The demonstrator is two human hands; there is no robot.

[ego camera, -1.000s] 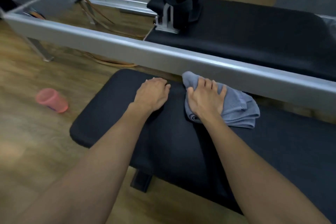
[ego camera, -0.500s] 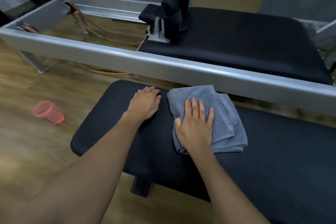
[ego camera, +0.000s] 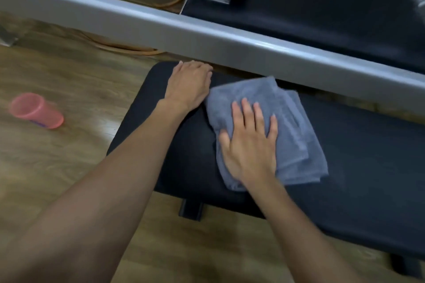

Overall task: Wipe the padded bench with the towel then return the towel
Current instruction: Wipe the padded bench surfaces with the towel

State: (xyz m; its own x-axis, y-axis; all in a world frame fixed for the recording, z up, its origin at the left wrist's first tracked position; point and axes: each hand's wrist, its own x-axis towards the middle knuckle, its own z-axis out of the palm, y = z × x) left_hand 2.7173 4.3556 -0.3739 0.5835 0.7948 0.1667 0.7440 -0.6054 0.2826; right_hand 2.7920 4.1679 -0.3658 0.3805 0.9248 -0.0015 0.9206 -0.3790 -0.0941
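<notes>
A black padded bench (ego camera: 358, 158) runs from the centre to the right edge of the view. A folded grey-blue towel (ego camera: 296, 126) lies flat on its left part. My right hand (ego camera: 250, 142) presses palm-down on the towel with fingers spread. My left hand (ego camera: 189, 85) rests flat on the bench's far left corner, just left of the towel, holding nothing.
A grey metal frame rail (ego camera: 207, 37) crosses directly behind the bench, with a black padded carriage (ego camera: 322, 14) beyond it. A pink plastic cup (ego camera: 35, 110) lies on its side on the wooden floor to the left. Orange cords (ego camera: 128, 49) lie under the rail.
The bunched towel has been spread flat and pulled toward me under my right hand, whose fingers went from gripping to flat. My left hand stays on the bench corner. The camera has tilted down.
</notes>
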